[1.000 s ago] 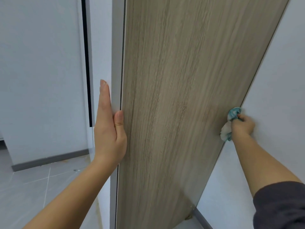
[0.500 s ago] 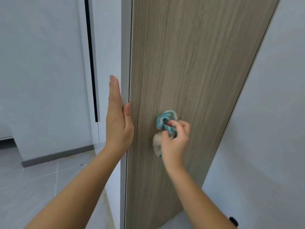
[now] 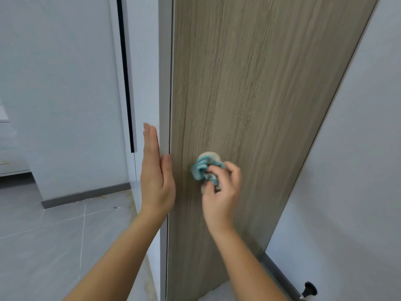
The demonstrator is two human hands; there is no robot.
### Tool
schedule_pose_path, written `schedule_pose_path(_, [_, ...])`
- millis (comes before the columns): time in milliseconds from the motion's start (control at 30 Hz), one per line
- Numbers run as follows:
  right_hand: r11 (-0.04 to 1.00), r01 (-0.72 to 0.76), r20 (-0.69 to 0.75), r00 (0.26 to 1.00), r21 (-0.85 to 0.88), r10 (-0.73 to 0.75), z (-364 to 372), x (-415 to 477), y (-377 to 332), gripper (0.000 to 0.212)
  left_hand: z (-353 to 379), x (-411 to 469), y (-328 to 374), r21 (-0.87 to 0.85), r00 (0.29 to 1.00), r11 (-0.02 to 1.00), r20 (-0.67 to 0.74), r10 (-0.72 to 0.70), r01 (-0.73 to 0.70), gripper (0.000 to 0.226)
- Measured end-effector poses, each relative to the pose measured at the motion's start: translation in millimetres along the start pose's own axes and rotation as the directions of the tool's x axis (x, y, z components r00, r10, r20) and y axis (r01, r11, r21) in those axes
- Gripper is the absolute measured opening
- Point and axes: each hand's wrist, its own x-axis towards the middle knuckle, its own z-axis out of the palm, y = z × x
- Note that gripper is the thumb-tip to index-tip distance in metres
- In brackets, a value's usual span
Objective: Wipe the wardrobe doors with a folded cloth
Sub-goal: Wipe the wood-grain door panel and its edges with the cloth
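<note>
An open wardrobe door (image 3: 249,88) with a wood-grain inner face fills the middle of the view. My right hand (image 3: 221,192) grips a bunched teal and white cloth (image 3: 205,167) and presses it against the wood face, low and near the door's left edge. My left hand (image 3: 155,177) lies flat with straight fingers on the door's white outer side (image 3: 163,83), its thumb hooked over the edge onto the wood face.
A white wall (image 3: 351,170) stands close on the right, with a grey skirting and a black door stopper (image 3: 309,288) at its foot. On the left are a white panel with a dark vertical slot (image 3: 125,83), grey floor tiles (image 3: 54,235) and a drawer unit (image 3: 10,157).
My right hand has swept the cloth from the door's right edge across to near its left edge, then slightly right again. My left hand has kept its place on the door's edge.
</note>
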Motion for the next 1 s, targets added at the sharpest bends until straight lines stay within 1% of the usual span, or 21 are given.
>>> schedule_pose_path(67, [0.991, -0.128, -0.100, 0.986, 0.042, 0.132, -7, 16, 21, 0.027, 4, -14, -6, -0.007, 0.999, 0.999, -0.008, -0.046, 0.046, 0.058])
schedule_pose_path(167, [0.960, -0.268, -0.184, 0.943, 0.078, 0.278, -25, 44, 49, 0.028, 11, -24, -14, -0.002, 0.995, 0.997, -0.062, -0.072, 0.072, 0.059])
schedule_pose_path(233, [0.930, -0.364, -0.243, 0.898, 0.056, 0.367, -41, 64, 74, 0.031, 13, -24, -16, 0.026, 0.990, 0.992, -0.078, -0.118, 0.120, 0.058])
schedule_pose_path(300, [0.886, -0.463, -0.304, 0.839, 0.034, 0.450, -56, 83, 107, 0.032, 16, -24, -17, 0.046, 0.989, 0.991, -0.085, -0.122, 0.126, 0.057])
schedule_pose_path(367, [0.842, -0.539, -0.343, 0.786, 0.028, 0.515, -67, 100, 130, 0.032, 15, -24, -18, 0.072, 0.992, 0.992, -0.090, -0.094, 0.101, 0.058])
schedule_pose_path(500, [0.750, -0.658, -0.351, 0.688, 0.067, 0.635, -86, 132, 162, 0.034, 16, -25, -19, 0.098, 0.991, 0.990, -0.090, -0.097, 0.106, 0.057])
schedule_pose_path(600, [0.696, -0.701, -0.390, 0.603, 0.156, 0.696, -95, 152, 184, 0.033, 17, -23, -20, 0.092, 0.992, 0.990, -0.086, -0.095, 0.103, 0.057])
schedule_pose_path(633, [0.673, -0.712, -0.400, 0.568, 0.200, 0.719, -96, 157, 192, 0.031, 17, -23, -20, 0.091, 0.992, 0.991, -0.087, -0.090, 0.098, 0.057])
schedule_pose_path(700, [0.611, -0.729, -0.418, 0.474, 0.307, 0.775, -101, 164, 200, 0.022, 17, -23, -23, 0.093, 0.992, 0.992, -0.093, -0.081, 0.090, 0.057])
schedule_pose_path(733, [0.595, -0.727, -0.424, 0.445, 0.344, 0.789, -104, 166, 205, 0.020, 17, -23, -24, 0.092, 0.992, 0.992, -0.098, -0.081, 0.090, 0.057])
schedule_pose_path(833, [0.583, -0.734, -0.407, 0.442, 0.348, 0.800, -105, 168, 206, 0.016, 19, -24, -26, 0.081, 0.992, 0.995, -0.116, -0.051, 0.061, 0.057])
schedule_pose_path(900, [0.594, -0.703, -0.421, 0.437, 0.392, 0.795, -102, 166, 201, 0.016, 19, -25, -27, 0.080, 0.992, 0.996, -0.124, -0.022, 0.032, 0.057])
schedule_pose_path(933, [0.602, -0.694, -0.446, 0.428, 0.395, 0.786, -100, 164, 202, 0.018, 19, -26, -27, 0.082, 0.992, 0.996, -0.125, -0.027, 0.037, 0.057])
schedule_pose_path(1000, [0.620, -0.687, -0.464, 0.439, 0.379, 0.770, -97, 155, 199, 0.019, 18, -25, -26, 0.084, 0.990, 0.992, -0.121, -0.079, 0.089, 0.056])
